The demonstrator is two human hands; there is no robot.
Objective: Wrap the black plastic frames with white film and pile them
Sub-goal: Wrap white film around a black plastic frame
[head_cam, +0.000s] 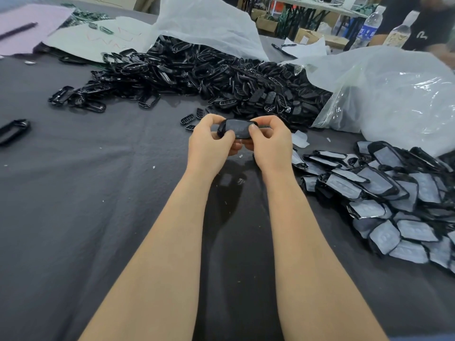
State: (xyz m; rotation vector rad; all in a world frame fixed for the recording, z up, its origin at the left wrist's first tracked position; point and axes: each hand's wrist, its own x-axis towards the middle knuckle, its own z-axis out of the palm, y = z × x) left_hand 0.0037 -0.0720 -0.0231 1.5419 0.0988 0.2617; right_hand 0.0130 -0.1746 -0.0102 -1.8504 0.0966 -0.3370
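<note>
Both hands meet above the middle of the table. The left hand (211, 142) and the right hand (269, 141) each curl thumb and fingers round one end of a single black plastic frame (222, 129), held clear of the table, its face covered with white film (239, 127).

Just right of the hands, a pile of wrapped frames (394, 200) lies on the dark grey cloth (86, 205), overlapping one another with their film sides mostly up.

Beyond the hands, a heap of bare black frames (172, 72) spills from the open mouth of a white plastic bag (206, 20). Beside it, smaller black pieces (275, 94) pour from a clear plastic bag (394, 94) lying on its side. What remains inside the clear bag cannot be made out.

A lone frame (13, 130) lies far left. Two water bottles (369, 28) stand at the far right edge.
</note>
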